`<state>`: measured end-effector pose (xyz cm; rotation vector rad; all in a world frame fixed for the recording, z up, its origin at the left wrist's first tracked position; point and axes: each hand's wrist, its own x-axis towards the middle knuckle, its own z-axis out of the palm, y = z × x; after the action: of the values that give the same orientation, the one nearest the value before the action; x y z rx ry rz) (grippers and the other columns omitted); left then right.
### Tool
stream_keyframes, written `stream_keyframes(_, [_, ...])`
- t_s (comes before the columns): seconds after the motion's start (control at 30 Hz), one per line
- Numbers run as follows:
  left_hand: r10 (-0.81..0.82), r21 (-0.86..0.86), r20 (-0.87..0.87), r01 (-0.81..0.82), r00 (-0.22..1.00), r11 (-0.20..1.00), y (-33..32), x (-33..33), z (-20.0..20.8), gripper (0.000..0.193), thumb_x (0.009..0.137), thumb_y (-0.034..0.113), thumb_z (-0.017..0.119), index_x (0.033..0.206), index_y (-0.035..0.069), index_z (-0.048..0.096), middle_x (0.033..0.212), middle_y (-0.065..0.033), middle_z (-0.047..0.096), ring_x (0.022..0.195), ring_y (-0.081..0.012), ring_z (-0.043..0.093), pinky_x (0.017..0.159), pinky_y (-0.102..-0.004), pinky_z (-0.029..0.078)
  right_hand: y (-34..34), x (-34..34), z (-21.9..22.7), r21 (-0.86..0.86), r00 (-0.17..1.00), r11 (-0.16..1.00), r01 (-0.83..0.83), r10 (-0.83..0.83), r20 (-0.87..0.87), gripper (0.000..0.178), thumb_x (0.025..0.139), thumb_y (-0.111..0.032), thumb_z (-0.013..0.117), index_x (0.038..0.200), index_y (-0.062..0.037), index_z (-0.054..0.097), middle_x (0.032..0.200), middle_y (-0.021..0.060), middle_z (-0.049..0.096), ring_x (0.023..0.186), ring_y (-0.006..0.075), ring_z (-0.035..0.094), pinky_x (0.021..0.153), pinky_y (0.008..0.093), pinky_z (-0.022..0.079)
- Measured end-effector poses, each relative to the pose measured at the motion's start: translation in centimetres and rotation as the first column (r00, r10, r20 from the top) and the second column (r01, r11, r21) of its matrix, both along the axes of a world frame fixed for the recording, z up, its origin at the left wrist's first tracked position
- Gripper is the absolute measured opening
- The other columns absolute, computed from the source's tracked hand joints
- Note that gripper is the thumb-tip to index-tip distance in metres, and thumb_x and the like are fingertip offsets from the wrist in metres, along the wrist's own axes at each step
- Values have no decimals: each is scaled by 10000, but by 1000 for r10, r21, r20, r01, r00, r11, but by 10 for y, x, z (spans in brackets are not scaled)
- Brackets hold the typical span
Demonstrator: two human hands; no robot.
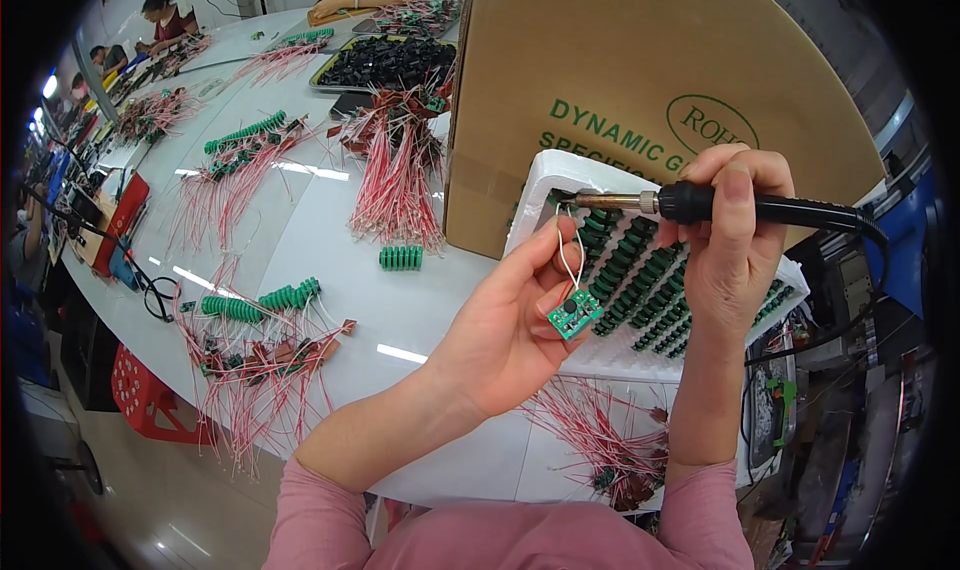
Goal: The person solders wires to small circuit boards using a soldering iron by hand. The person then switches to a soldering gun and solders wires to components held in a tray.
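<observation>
My left hand [505, 335] is pinched around a small green circuit board [575, 314] and its two thin white wires [569, 262]. The wires loop up from the board to the far left corner of a white foam tray [590, 172]. Rows of dark green ribbed parts [626, 275] stand in that tray. In my right hand [738, 240] is a soldering iron [686, 202] with a black handle. Its tip points left and meets the wire ends at the tray's corner; whether it touches them I cannot tell.
A large cardboard box [620, 60] stands behind the foam tray. Bundles of red and white wires [395, 175] lie across the white table [350, 320], beside green ribbed strips [232, 308]. A tray of black parts [388, 63] is farther back. The iron's cord [868, 225] hangs at right. Other people sit beyond.
</observation>
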<state>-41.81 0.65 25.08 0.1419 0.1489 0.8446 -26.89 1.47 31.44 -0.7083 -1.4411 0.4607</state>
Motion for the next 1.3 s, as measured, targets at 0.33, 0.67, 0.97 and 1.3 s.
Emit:
stream_keyframes(0.33, [6,-22,-6,-6,1000,1000,-1,0,3,117,918,250,414,967,172,485,747,79,509,598,-44,484,520,-199,414,0,0,-1,13,1000,1000,6,-6,12,145,886,-163,482,851,-39,416,764,72,506,505,60,462,438,174,401])
stream_keyframes(0.67, [3,-4,10,-3,1000,1000,-1,-1,1,125,919,249,411,975,168,488,763,70,527,654,-72,541,540,-208,449,0,-1,-2,13,1000,1000,-7,7,-6,144,888,-163,480,853,-39,415,767,71,509,511,59,455,440,175,401])
stream_keyframes(0.97, [7,-18,11,-7,1000,1000,-1,0,1,128,920,249,411,973,163,490,760,69,522,625,-67,523,520,-206,440,0,0,-2,17,1000,1000,-3,3,1,145,887,-167,484,854,-43,416,773,70,512,510,62,466,441,174,400])
stream_keyframes(1.3, [7,-24,13,-7,1000,1000,-1,-1,3,133,923,245,401,978,157,485,749,66,506,605,-59,492,504,-196,417,0,2,-2,20,1000,1000,8,-8,-11,152,890,-177,479,854,-43,417,780,71,513,503,65,465,436,172,396])
